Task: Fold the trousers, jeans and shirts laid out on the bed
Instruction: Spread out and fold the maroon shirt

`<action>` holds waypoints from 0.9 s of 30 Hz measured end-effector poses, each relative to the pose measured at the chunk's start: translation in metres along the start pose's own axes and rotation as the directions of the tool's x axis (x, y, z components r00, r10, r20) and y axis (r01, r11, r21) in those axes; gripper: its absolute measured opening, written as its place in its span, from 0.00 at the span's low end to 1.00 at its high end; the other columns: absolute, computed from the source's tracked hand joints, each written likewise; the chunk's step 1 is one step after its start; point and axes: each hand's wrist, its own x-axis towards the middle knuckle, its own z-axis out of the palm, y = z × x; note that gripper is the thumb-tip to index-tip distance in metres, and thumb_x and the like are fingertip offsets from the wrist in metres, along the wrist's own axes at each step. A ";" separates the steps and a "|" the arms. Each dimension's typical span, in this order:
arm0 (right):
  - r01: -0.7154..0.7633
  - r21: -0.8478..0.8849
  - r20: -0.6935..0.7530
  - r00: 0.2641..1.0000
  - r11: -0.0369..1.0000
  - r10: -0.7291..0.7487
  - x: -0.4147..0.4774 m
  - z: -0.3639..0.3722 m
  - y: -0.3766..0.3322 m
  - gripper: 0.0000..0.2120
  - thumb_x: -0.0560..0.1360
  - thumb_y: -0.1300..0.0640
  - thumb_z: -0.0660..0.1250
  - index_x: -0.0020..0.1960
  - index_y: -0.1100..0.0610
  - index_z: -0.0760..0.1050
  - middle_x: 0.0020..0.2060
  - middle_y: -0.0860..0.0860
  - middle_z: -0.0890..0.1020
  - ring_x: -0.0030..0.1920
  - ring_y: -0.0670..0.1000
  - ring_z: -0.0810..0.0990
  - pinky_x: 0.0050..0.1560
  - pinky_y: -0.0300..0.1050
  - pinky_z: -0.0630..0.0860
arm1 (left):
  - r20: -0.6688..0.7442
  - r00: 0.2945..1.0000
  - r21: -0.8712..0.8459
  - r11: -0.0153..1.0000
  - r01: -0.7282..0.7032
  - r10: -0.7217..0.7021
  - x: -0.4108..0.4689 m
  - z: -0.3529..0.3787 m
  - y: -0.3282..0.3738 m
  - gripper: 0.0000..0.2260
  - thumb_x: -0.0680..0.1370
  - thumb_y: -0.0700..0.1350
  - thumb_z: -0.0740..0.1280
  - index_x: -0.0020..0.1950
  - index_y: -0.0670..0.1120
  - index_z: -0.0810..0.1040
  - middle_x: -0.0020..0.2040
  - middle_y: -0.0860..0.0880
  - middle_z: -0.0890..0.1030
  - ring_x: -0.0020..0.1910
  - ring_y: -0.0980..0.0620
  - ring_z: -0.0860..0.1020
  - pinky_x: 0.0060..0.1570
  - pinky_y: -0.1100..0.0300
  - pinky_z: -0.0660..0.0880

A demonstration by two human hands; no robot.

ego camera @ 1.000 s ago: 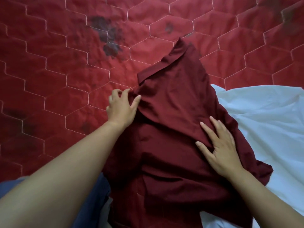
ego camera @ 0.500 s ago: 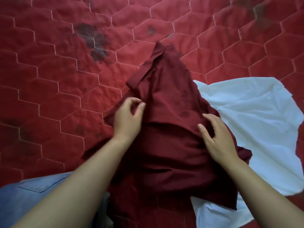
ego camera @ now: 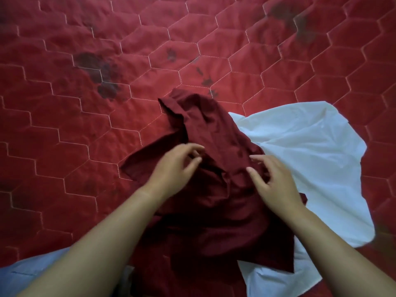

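Maroon shirt (ego camera: 214, 129) crumpled mid-bed (ego camera: 85, 125), overlapping white shirt (ego camera: 300, 151) at 3 o'clock. Left hand (ego camera: 177, 166) pinches maroon fabric; right hand (ego camera: 276, 185) curled on it, grip unclear. Jeans (ego camera: 27, 273) at 7 o'clock.

The left hand (ego camera: 174, 166) and right hand (ego camera: 276, 185) are close together, wrists angled inward. Both have fingers curled toward the thumbs.
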 end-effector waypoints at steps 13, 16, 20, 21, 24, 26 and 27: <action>0.031 -0.037 0.027 0.999 0.999 -0.030 0.046 0.101 -0.065 0.10 0.74 0.55 0.68 0.54 0.54 0.78 0.52 0.51 0.79 0.53 0.54 0.76 0.49 0.47 0.71 | -0.139 0.983 0.148 0.979 0.137 -0.117 0.053 -0.048 -0.051 0.12 0.75 0.42 0.68 0.59 0.48 0.76 0.54 0.49 0.76 0.47 0.54 0.76 0.49 0.72 0.69; 0.025 0.111 -0.204 0.979 0.993 -0.001 0.050 0.076 -0.050 0.06 0.75 0.56 0.68 0.49 0.58 0.79 0.44 0.51 0.82 0.46 0.50 0.78 0.46 0.38 0.69 | -0.183 0.982 0.187 0.979 0.080 -0.045 0.058 -0.050 -0.050 0.16 0.75 0.41 0.68 0.62 0.48 0.74 0.58 0.50 0.73 0.55 0.52 0.74 0.58 0.59 0.71; -0.055 0.163 -0.265 0.959 0.985 0.097 0.048 0.035 -0.023 0.04 0.77 0.55 0.63 0.44 0.51 0.74 0.35 0.40 0.78 0.38 0.40 0.76 0.39 0.27 0.66 | -0.230 0.973 0.208 0.977 0.049 0.000 0.081 -0.048 -0.041 0.25 0.73 0.39 0.70 0.68 0.50 0.69 0.65 0.49 0.68 0.63 0.50 0.69 0.64 0.57 0.67; -0.091 0.175 -0.256 0.957 0.980 0.134 0.047 0.028 -0.016 0.05 0.78 0.54 0.62 0.43 0.50 0.73 0.33 0.40 0.77 0.37 0.40 0.76 0.38 0.27 0.66 | -0.196 0.981 0.225 0.974 0.035 0.010 0.090 -0.046 -0.037 0.27 0.72 0.39 0.71 0.70 0.51 0.68 0.67 0.48 0.66 0.65 0.49 0.68 0.66 0.55 0.66; -0.161 0.185 -0.253 0.945 0.969 0.205 0.043 0.014 0.002 0.06 0.78 0.54 0.61 0.43 0.50 0.72 0.32 0.42 0.77 0.36 0.40 0.77 0.36 0.27 0.67 | -0.021 0.999 0.275 0.961 -0.020 0.027 0.115 -0.038 -0.028 0.25 0.72 0.39 0.71 0.68 0.50 0.71 0.67 0.47 0.68 0.66 0.47 0.67 0.66 0.52 0.65; -0.189 0.182 -0.265 0.936 0.965 0.233 0.040 0.008 0.009 0.05 0.78 0.55 0.61 0.43 0.49 0.71 0.32 0.41 0.77 0.36 0.38 0.76 0.36 0.25 0.66 | 0.033 0.997 0.343 0.936 -0.076 0.069 0.125 -0.032 -0.022 0.16 0.73 0.41 0.71 0.60 0.45 0.78 0.63 0.46 0.73 0.63 0.45 0.70 0.63 0.48 0.68; -0.203 0.187 -0.272 0.929 0.961 0.249 0.038 0.005 0.013 0.05 0.79 0.55 0.60 0.44 0.49 0.71 0.32 0.40 0.77 0.36 0.37 0.76 0.35 0.24 0.66 | 0.043 0.994 0.350 0.930 -0.112 0.104 0.127 -0.030 -0.019 0.12 0.73 0.42 0.70 0.56 0.44 0.79 0.61 0.46 0.75 0.61 0.45 0.71 0.61 0.47 0.70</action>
